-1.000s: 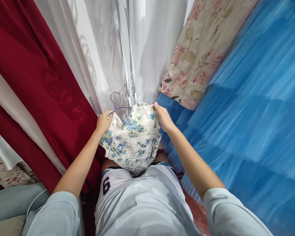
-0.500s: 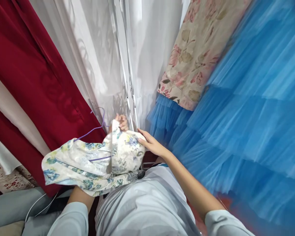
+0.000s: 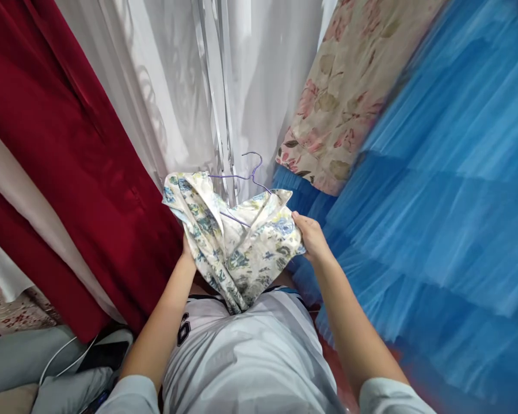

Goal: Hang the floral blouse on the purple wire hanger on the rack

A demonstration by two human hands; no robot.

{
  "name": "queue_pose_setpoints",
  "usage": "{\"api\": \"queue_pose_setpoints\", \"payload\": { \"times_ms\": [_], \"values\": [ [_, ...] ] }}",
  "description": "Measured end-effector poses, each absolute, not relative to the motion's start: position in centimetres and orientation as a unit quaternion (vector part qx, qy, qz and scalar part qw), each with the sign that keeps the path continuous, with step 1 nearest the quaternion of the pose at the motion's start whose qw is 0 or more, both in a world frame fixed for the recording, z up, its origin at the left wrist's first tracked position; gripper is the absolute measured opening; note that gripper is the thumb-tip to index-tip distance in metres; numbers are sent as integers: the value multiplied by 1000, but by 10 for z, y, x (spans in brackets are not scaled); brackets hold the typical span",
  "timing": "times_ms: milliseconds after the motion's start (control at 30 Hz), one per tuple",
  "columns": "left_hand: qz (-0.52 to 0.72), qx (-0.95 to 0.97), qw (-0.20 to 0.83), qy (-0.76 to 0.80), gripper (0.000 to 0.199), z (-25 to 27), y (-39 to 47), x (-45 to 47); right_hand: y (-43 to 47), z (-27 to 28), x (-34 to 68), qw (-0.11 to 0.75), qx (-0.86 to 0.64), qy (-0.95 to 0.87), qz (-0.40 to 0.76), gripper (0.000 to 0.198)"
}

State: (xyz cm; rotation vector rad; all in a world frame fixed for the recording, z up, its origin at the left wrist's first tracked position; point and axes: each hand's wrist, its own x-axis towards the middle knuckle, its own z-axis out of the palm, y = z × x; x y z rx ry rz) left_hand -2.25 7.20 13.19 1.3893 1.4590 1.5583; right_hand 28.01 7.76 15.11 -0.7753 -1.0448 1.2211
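Observation:
A white garment with a blue, green and yellow floral print (image 3: 263,247) hangs on a thin purple wire hanger (image 3: 254,174), held out in front of my lap. The hanger's hook points up and away from me, and its lower bar shows through the neckline. My right hand (image 3: 313,236) grips the garment's right side, thumb on top. At the opposite side my left hand (image 3: 187,248) holds the garment's edge from behind; most of its fingers are hidden by the cloth.
Dark red fabric (image 3: 82,149) hangs at the left and white sheer curtains (image 3: 267,98) hang ahead. To the right are a pink-flowered cloth (image 3: 323,121) and a tiered blue tulle dress (image 3: 431,190). Grey cushions (image 3: 21,362) with a white cable (image 3: 47,365) lie at lower left.
The garment and hanger have swung from the left to the centre, hook now up. Both hands have spread apart to the garment's two sides.

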Motion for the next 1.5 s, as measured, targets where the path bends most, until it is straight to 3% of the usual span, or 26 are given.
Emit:
{"api": "queue_pose_setpoints", "payload": {
  "times_ms": [100,233,300,367,500,567,600,733,833,1033,1267,1500],
  "values": [
    [648,472,369,470,102,99,75,-42,97,166,267,621,-333,-482,520,38],
    [705,412,347,461,63,47,70,-44,104,181,263,537,-328,-567,532,40],
    [706,396,333,484,59,22,64,-35,101,183,272,511,-339,-598,516,40],
    [695,379,346,504,53,2,57,-23,95,177,281,554,-382,-600,433,38],
    [680,338,351,547,39,-19,41,-3,69,125,272,752,-467,-447,128,29],
    [683,332,335,558,38,-21,34,2,50,80,247,776,-480,-399,91,26],
    [684,331,327,562,38,-21,31,4,42,56,232,757,-481,-426,120,23],
    [682,336,313,569,39,-21,22,8,25,-21,178,526,-460,-618,360,23],
    [675,352,310,569,39,-22,19,13,30,-39,163,442,-462,-661,393,34],
    [647,375,285,599,40,-21,19,21,30,-29,162,473,-458,-665,353,18],
    [651,384,268,597,36,-17,15,18,23,-26,166,494,-435,-662,359,29],
    [657,385,276,587,37,-17,15,19,23,-28,165,483,-430,-659,383,28]
  ]
}}
